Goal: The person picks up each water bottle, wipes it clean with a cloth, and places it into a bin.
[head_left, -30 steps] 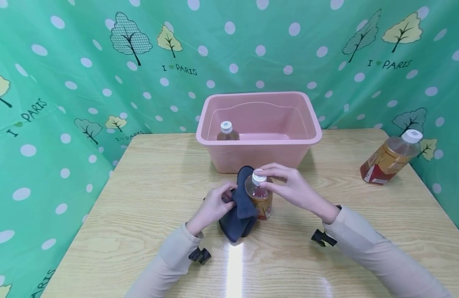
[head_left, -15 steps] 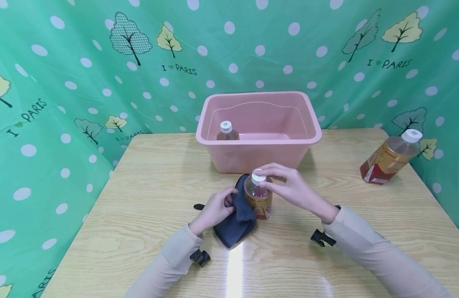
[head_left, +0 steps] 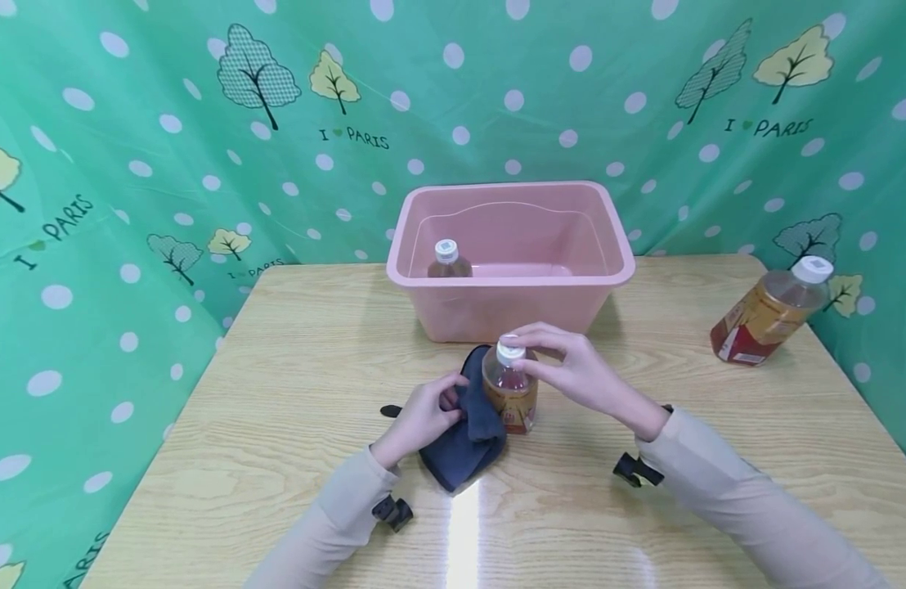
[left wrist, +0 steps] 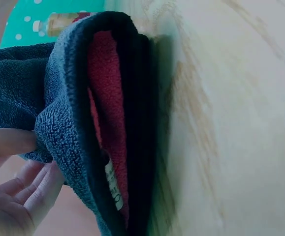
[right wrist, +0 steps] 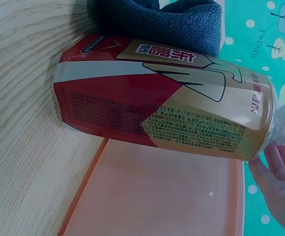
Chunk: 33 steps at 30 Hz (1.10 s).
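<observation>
A drink bottle [head_left: 513, 401] with a white cap and a red and gold label stands upright on the table, in front of the pink bin. My right hand [head_left: 567, 366] holds it by the cap, fingers over the top and thumb at the side. On the bottle's left is a dark blue-grey towel cloth [head_left: 460, 446], folded over and pressed up to the label. The left hand [head_left: 427, 413] pinches that cloth between thumb and fingers. In the left wrist view the cloth [left wrist: 66, 118] shows a red inner side and a small white tag.
Behind the hands stands the pink bin [head_left: 512, 307], with another capped bottle [head_left: 449, 260] inside at its left. A third bottle [head_left: 773, 311] is at the table's right edge. A green dotted curtain [head_left: 512, 98] hangs behind and beside the wooden table [head_left: 276, 360].
My left hand has drawn the cloth down along the bottle's left side, toward me, and then held nearly still over the last half second. The right hand keeps its hold on the cap.
</observation>
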Available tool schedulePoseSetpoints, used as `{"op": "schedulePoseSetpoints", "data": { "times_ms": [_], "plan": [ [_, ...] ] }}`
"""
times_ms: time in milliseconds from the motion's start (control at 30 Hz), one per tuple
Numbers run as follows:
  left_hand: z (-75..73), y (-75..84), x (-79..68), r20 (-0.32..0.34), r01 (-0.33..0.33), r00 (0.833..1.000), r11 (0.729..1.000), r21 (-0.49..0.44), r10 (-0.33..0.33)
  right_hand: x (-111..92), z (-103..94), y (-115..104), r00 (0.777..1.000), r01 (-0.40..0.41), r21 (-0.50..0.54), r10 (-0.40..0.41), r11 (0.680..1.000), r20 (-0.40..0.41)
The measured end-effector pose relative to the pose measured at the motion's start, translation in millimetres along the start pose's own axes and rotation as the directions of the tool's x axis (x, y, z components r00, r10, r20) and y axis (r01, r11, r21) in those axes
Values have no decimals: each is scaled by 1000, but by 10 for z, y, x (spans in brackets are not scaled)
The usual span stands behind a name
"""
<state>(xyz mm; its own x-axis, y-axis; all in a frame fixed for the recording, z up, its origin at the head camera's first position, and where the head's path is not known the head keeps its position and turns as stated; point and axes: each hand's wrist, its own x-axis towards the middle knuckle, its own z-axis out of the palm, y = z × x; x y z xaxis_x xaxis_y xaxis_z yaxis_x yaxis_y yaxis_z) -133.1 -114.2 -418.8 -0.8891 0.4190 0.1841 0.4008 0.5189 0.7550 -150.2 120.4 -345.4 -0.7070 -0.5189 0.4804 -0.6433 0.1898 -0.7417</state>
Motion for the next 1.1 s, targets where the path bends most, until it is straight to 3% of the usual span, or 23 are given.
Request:
{"op": "schedulePoseSetpoints", "data": {
  "times_ms": [667, 1100],
  "plan": [
    [-297, 381, 32, -97, -54, 994, 993, -103, 44, -9, -7, -17, 997, -65, 22, 64, 998, 39],
    [-225, 368, 62, -114, -80, 991, 995, -65, 73, -13, -9, -4, 998, -50, 24, 49, 998, 45]
  ]
}}
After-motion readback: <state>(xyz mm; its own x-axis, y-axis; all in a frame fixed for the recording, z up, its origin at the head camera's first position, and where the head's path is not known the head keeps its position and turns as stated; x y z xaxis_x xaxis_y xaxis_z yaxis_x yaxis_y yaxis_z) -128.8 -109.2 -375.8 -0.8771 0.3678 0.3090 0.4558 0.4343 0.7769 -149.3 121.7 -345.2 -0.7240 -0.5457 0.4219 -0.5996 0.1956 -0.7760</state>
